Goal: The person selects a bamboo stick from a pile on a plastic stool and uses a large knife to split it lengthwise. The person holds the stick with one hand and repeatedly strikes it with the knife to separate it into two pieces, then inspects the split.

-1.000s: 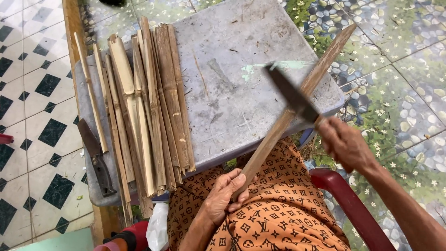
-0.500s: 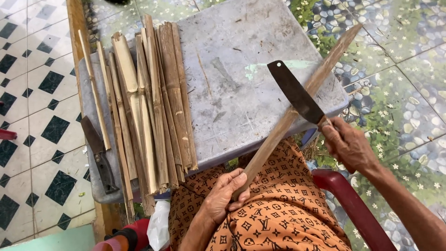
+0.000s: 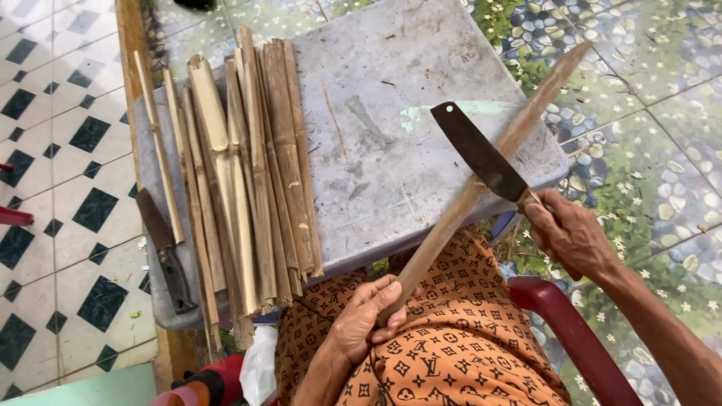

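1. Left hand (image 3: pixel 368 319): fingers curled tight round the near end of a long bamboo strip (image 3: pixel 481 180), held over the lap. Strip slants up and away, far end past the right edge of the table (image 3: pixel 406 150); the low grip likely steadies it for the blade.
2. Right hand (image 3: pixel 568 237): fingers wrapped shut on the handle of a cleaver-type knife (image 3: pixel 477 154). Blade laid across the strip approx. mid-length, touching or just above it (cannot tell which).
3. Split bamboo pieces (image 3: pixel 248 173): bundle lying lengthwise along the table's left half, ends overhanging the near edge, within reach of the left hand.
4. Small dark knife (image 3: pixel 162 252): flat at the near-left corner, beside the bundle, unheld.
5. Table: grey, scuffed top; right half bare, prob. kept as work area.
6. Red chair arm (image 3: pixel 571 331): under the right forearm.
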